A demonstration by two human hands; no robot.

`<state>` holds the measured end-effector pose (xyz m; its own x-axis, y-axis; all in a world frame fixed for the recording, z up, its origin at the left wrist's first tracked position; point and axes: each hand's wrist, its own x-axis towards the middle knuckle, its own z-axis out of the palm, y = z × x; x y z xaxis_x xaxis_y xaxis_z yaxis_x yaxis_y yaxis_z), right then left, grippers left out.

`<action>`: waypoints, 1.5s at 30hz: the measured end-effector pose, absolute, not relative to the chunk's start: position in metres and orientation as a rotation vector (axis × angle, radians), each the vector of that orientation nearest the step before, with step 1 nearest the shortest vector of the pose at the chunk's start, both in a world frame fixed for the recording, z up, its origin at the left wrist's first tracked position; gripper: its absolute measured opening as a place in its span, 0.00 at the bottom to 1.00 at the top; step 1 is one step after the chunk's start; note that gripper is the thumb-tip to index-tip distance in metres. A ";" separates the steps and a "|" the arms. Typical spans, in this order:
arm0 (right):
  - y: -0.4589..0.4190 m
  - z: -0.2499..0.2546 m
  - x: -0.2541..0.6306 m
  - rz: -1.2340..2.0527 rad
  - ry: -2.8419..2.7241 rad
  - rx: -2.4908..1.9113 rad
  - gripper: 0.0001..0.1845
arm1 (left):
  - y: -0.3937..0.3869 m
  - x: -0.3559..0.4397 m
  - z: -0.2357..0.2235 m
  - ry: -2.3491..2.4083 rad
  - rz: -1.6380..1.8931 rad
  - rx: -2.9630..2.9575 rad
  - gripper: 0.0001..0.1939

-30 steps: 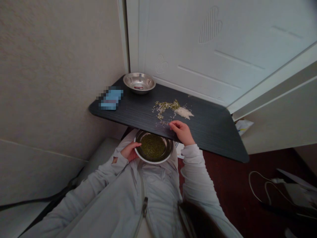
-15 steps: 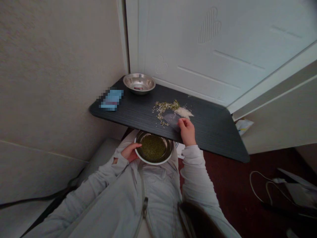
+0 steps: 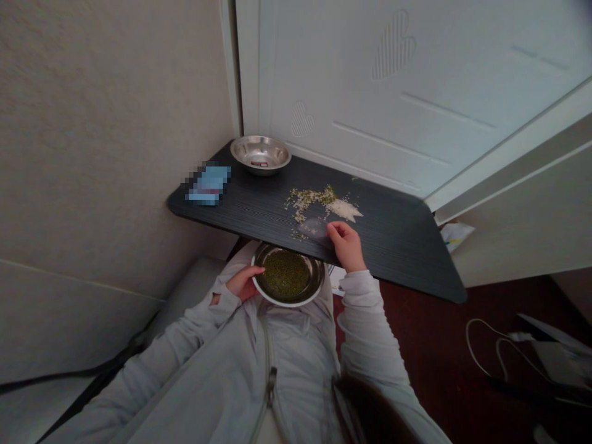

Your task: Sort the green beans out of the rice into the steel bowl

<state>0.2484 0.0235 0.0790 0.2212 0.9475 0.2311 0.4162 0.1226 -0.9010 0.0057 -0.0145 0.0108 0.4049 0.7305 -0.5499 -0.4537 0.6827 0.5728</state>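
My left hand (image 3: 243,283) is closed on the left rim of a metal bowl (image 3: 318,285) in my lap, below the table's front edge. Small green beans (image 3: 287,274) cover the bowl's bottom. Over the dark table (image 3: 398,246), my right hand (image 3: 346,243) pinches a thin, see-through plastic piece (image 3: 314,228), whose exact kind I cannot make out. That piece lies low over the tabletop, beside scattered beans and pale grains (image 3: 308,198). A heap of white rice-like grains (image 3: 343,209) sits just beyond my right hand.
An empty-looking steel bowl (image 3: 260,154) stands at the table's back left corner. Left of it lies a blurred blue item (image 3: 209,185). A white door (image 3: 342,80) rises behind the table, and a white cable (image 3: 476,351) lies on the red floor at right.
My right hand has drawn the plastic piece slightly left and toward the table's front edge, among the nearest scattered grains. My left hand and the bowl have stayed in place.
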 end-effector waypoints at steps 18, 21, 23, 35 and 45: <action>0.021 0.082 0.247 0.740 -1.455 -1.457 0.12 | -0.014 0.006 0.011 0.877 0.746 0.337 0.17; 0.019 0.083 0.248 0.757 -1.502 -1.430 0.12 | -0.014 0.006 0.011 0.895 0.737 0.336 0.17; 0.019 0.083 0.248 0.757 -1.500 -1.429 0.12 | -0.014 0.006 0.012 0.892 0.743 0.339 0.19; 0.018 0.084 0.248 0.792 -1.427 -1.413 0.12 | -0.016 0.006 0.016 0.893 0.747 0.366 0.21; 0.017 0.085 0.248 0.821 -1.406 -1.391 0.09 | -0.015 0.007 0.014 0.880 0.754 0.338 0.20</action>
